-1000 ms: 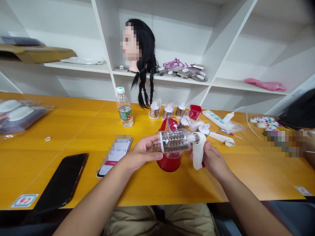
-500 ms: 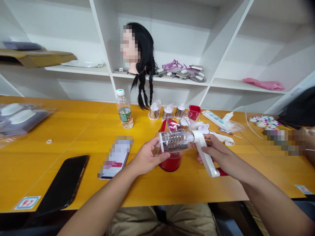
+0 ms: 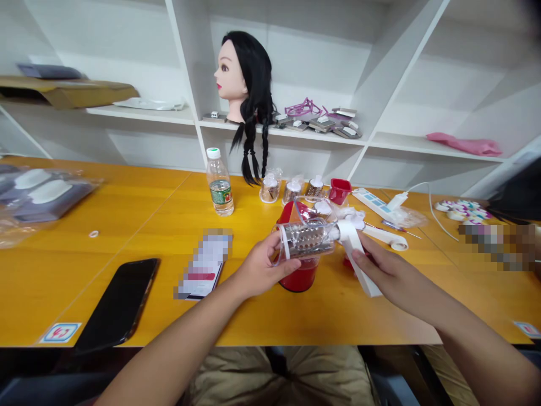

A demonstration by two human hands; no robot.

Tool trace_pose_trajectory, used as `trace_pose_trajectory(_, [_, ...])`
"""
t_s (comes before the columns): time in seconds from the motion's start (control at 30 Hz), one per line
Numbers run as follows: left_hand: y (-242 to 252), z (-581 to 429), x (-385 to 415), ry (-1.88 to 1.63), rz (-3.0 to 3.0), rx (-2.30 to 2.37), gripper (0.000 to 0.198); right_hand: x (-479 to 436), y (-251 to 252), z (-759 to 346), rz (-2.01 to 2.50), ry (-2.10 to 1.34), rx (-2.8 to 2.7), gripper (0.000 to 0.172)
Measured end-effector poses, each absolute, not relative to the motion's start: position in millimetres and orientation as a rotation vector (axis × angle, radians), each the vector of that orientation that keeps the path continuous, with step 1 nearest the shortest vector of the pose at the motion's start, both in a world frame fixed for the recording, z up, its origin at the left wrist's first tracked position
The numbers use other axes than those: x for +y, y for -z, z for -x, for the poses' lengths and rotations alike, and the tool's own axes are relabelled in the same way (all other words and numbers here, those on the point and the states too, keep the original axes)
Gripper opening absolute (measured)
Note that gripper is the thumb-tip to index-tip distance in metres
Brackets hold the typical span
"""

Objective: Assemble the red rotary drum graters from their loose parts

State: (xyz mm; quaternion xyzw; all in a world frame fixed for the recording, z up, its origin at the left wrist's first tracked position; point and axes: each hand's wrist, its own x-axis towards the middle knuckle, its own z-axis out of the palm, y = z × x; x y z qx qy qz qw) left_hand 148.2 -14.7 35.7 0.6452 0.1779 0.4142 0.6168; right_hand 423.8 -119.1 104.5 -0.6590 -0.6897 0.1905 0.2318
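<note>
In the head view, the drum (image 3: pixel 310 241), shiny and full of little holes, is the middle of the clock. It lies on its side in a clear case (image 3: pixel 329 248), lifted over the table (image 3: pixel 262 327). The left hand (image 3: pixel 261 269), between 8 and 9 o'clock, curls around the near-left end, thumb low in front and fingers behind. The right hand (image 3: pixel 382 268), near 4 o'clock, pinches the white crank (image 3: pixel 350 242) between thumb and fingers. The crank's top end meets the drum's white stem (image 3: pixel 335 232) at 3 o'clock, and its other end slants down to 4. The red base (image 3: pixel 301 279) stands upright on the table, behind the drum and showing below it at 6 o'clock. A red cup (image 3: pixel 339 192) sits at 1 o'clock, and three small tubs (image 3: pixel 292 193) stand in a row from 11 to 12. A bottle (image 3: pixel 220 194) stands at 10. A phone (image 3: pixel 211 259) with a bright screen lies near 9, and a black slab (image 3: pixel 122 301) lies farther out that way. High up at 11, a doll head (image 3: pixel 236 79) with black braids sits on a shelf (image 3: pixel 169 115).
</note>
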Motion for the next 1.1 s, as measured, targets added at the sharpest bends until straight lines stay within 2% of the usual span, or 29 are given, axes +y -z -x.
trace_pose_trajectory(0.13, [-37,-151,-17,-0.967,-1.482,0.455,0.07,-118,-102,-420,1.857,-0.391,-2.026,0.043])
trace_pose_trajectory(0.27, [-36,-151,-17,-0.99,-1.548,0.535,0.068,-114,-96,-429,1.99,-0.3,-1.966,0.035])
trace_pose_trajectory(0.57, [-39,-152,-19,-1.104,-1.753,0.563,0.053,-112,-80,-435,2.043,0.229,-1.921,0.052])
trace_pose_trajectory(0.8, [-37,-148,-16,-1.052,-1.979,0.587,0.041,-116,-80,-422,2.19,0.346,-1.982,0.055])
trace_pose_trajectory(0.9, [-34,-147,-14,-1.08,-2.032,0.633,0.042,-117,-78,-423,2.212,0.403,-1.97,0.055])
trace_pose_trajectory(1.1, [-29,-148,-14,-1.028,-1.875,0.64,0.046,-124,-76,-425,2.109,0.146,-1.812,0.051])
